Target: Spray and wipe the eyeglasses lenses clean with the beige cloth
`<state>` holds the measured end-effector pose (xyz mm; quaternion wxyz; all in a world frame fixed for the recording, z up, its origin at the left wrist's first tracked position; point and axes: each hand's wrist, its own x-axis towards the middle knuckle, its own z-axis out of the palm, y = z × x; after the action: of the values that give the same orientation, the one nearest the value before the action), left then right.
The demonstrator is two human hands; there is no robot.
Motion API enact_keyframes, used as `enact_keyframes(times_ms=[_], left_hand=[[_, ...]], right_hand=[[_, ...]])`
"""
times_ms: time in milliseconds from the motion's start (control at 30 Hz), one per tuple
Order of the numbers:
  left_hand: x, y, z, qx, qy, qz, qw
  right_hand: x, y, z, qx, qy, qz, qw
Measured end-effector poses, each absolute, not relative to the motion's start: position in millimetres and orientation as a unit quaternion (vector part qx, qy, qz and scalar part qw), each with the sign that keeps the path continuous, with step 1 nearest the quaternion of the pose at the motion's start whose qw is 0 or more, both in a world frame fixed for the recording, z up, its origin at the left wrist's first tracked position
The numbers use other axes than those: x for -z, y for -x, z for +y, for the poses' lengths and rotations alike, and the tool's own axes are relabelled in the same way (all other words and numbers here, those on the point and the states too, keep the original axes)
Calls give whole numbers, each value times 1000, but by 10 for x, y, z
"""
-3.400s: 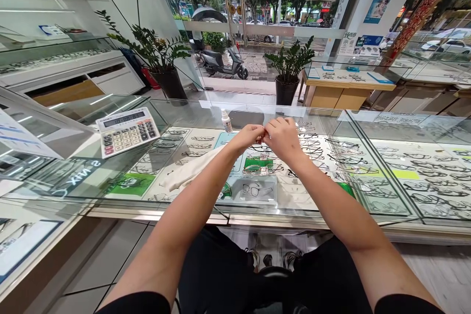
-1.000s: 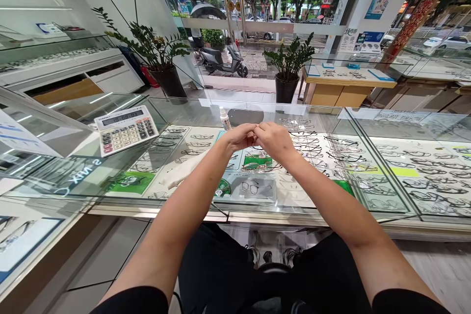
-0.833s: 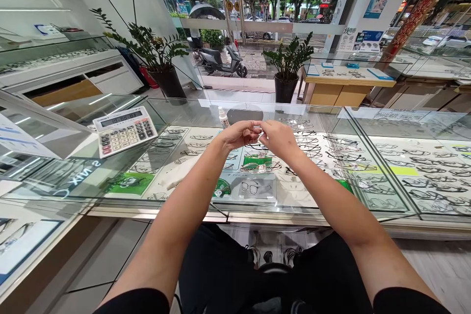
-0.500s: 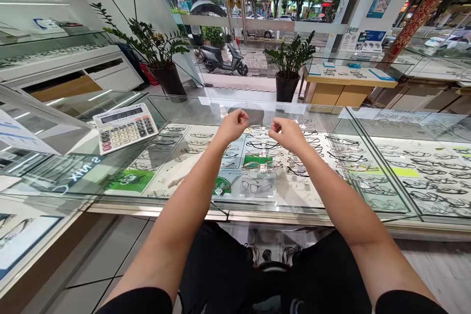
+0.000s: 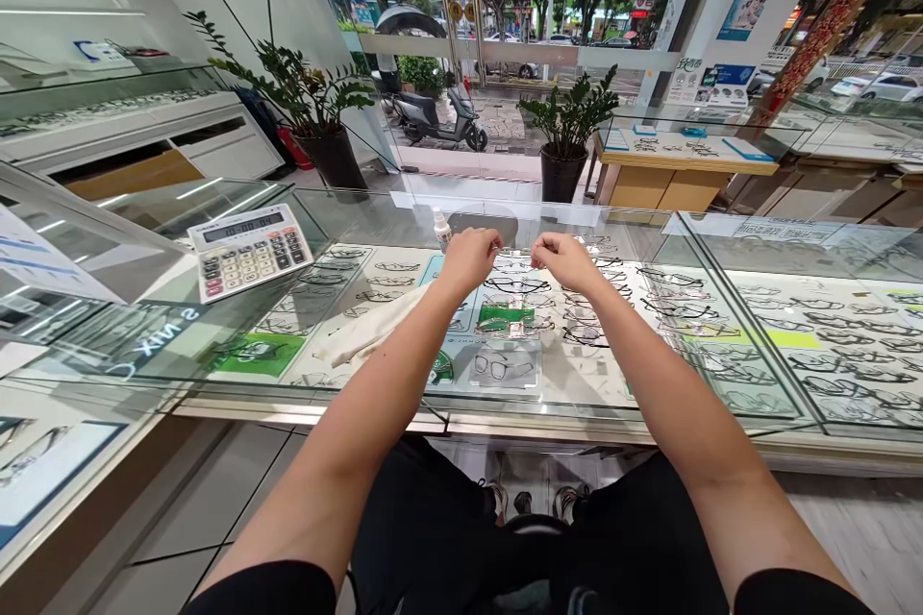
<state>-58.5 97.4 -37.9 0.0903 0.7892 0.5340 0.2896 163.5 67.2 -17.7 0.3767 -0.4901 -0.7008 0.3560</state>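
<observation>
Both of my hands are over the glass display counter (image 5: 569, 413), level with each other and a short gap apart. My left hand (image 5: 467, 261) has its fingertips pinched together and turned toward the right one. Likewise, my right hand (image 5: 566, 259) is closed in a pinch. Thin, pale, see-through shapes show in the gap, but I cannot make out whether they are held or lie under the glass. A small white bottle (image 5: 441, 231) stands just behind my left hand, beside a dark grey flat object (image 5: 490, 226). An off-white cloth (image 5: 367, 327) lies left of my left forearm.
A white calculator (image 5: 251, 252) rests on the counter at the left. Rows of eyeglasses (image 5: 670, 279) fill the case beneath the glass. Clear-framed glasses (image 5: 501, 365) lie in the case near the front. Potted plants (image 5: 566, 125) stand beyond the counter.
My left hand has shifted slightly right and down, so the gap between my hands is narrower. More of the bottle and the cloth shows. The digits on the calculator's display differ.
</observation>
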Motion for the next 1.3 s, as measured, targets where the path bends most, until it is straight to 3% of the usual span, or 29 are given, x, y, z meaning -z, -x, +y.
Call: enact_keyframes(times_ms=[400, 700, 900, 1133, 1300], left_hand=[[562, 428, 1014, -247, -831, 489, 95], [387, 414, 924, -350, -790, 485, 137], [234, 424, 827, -482, -691, 481, 241], [168, 242, 721, -599, -565, 353, 444], [219, 158, 703, -600, -561, 330, 466]], right_hand=[[103, -1624, 658, -453, 423, -672, 405], [55, -1617, 595, -406, 438, -669, 443], [43, -1628, 583, -345, 469, -673, 456], [30, -1595, 590, -433, 412, -640, 483], [50, -1526, 557, -378, 393, -662, 514]])
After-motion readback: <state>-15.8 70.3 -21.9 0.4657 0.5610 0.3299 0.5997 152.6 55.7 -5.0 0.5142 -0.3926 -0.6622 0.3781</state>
